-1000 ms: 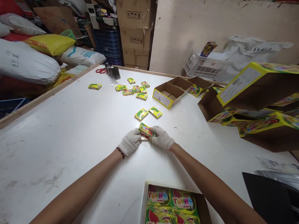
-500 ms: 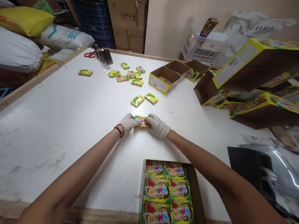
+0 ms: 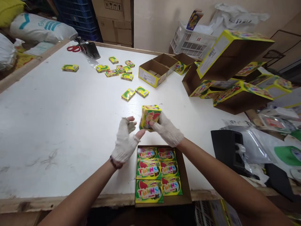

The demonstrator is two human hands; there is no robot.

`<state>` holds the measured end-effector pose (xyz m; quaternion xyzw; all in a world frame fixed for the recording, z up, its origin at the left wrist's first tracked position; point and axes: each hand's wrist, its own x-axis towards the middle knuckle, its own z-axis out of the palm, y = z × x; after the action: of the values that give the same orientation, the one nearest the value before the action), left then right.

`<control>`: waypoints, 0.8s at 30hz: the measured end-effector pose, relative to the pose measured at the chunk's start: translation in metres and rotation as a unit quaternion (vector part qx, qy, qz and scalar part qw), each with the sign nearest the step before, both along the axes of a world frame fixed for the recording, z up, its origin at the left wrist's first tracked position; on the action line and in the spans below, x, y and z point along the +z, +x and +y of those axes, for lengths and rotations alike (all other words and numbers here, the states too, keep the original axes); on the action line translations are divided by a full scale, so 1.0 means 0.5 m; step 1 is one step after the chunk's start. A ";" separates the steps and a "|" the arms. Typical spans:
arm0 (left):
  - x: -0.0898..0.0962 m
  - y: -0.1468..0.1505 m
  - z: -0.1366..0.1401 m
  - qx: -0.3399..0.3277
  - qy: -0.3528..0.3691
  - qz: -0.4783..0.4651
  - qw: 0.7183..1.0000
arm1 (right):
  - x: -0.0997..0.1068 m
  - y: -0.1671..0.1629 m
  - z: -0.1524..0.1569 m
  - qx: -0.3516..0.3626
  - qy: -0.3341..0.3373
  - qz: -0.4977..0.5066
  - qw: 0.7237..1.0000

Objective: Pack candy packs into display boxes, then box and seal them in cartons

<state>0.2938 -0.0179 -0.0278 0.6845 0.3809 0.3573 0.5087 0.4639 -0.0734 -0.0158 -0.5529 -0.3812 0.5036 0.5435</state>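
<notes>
My right hand (image 3: 167, 128), in a white fingerless glove, grips a small stack of yellow-green candy packs (image 3: 150, 118) and holds it tilted above the table. Beside it my left hand (image 3: 127, 136), gloved the same way, has its fingers apart and holds nothing. Just below both hands, at the table's front edge, is a cardboard display box (image 3: 187, 188). Inside it lie several "Twins" packs (image 3: 149, 169) in two columns, faces up. Two loose packs (image 3: 128, 94) rest on the white table beyond my hands.
Farther back lie more loose packs (image 3: 112, 72), a black tape dispenser (image 3: 90, 49) and red scissors (image 3: 73, 48). Open display boxes (image 3: 152, 73) stand at the back, and others are piled at right (image 3: 237, 94). A black object (image 3: 227, 149) and clear plastic sit at the right edge.
My hands have come apart and nearer to me. The left has let go of the packs; the right now holds them upright as a stack. The view has shifted, showing more of the box.
</notes>
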 end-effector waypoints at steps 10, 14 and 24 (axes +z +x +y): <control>0.016 -0.135 -0.221 -0.288 0.324 0.330 0.839 | -0.028 -0.028 -0.189 0.122 -0.013 -0.391 0.912; 0.002 -0.142 -0.232 -0.284 0.335 0.338 0.832 | -0.044 -0.088 -0.171 0.112 -0.075 -0.499 0.856; 0.007 -0.138 -0.222 -0.290 0.327 0.313 0.843 | -0.040 -0.076 -0.185 0.021 -0.067 -0.414 0.907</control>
<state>0.2248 -0.1291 -0.0242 0.9659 0.1649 0.0641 0.1890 0.4258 -0.1658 -0.0357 -0.7388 -0.5488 0.2647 0.2879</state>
